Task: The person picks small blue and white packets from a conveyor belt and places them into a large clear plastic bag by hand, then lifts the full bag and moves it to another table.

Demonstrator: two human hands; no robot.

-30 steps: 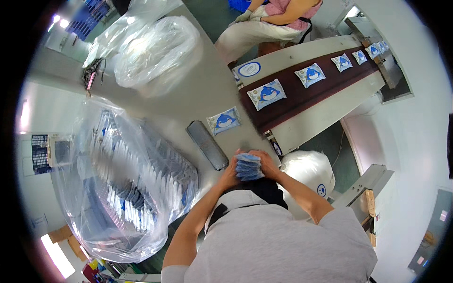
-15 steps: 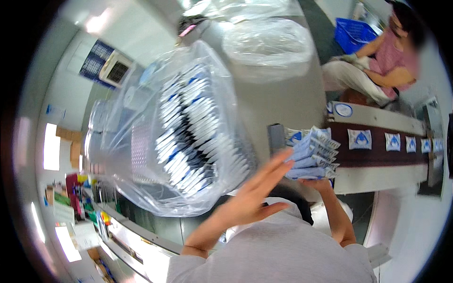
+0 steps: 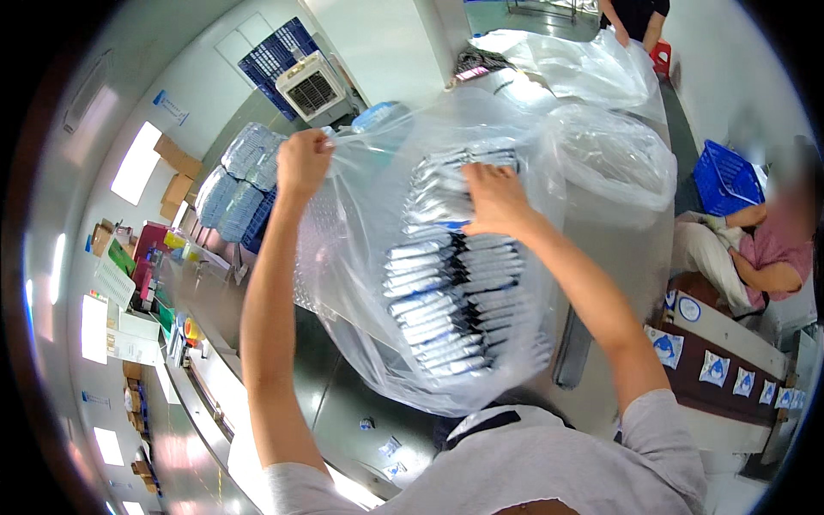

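My left hand [image 3: 305, 163] is closed in a pinch on the upper left edge of a large clear plastic bag [image 3: 365, 167] and holds it up. Small white-and-blue packets [image 3: 433, 335] stand on edge in two long rows inside. My right hand [image 3: 499, 202] reaches into the bag, its fingers curled over a bunch of these packets [image 3: 436, 193] at the far end of the rows. Part of that bunch is hidden under the hand.
Right of the bag, another clear bag [image 3: 614, 154] lies on the table [image 3: 605, 249]. A conveyor belt [image 3: 678, 382] at lower right carries several packets. A seated person [image 3: 738, 249] is beside a blue basket [image 3: 725, 176]; another person [image 3: 635, 21] handles plastic at the back.
I have turned leftward from the belt. My right hand has carried its bunch of packets into the bag. My left hand, open before, now grips the bag's edge.
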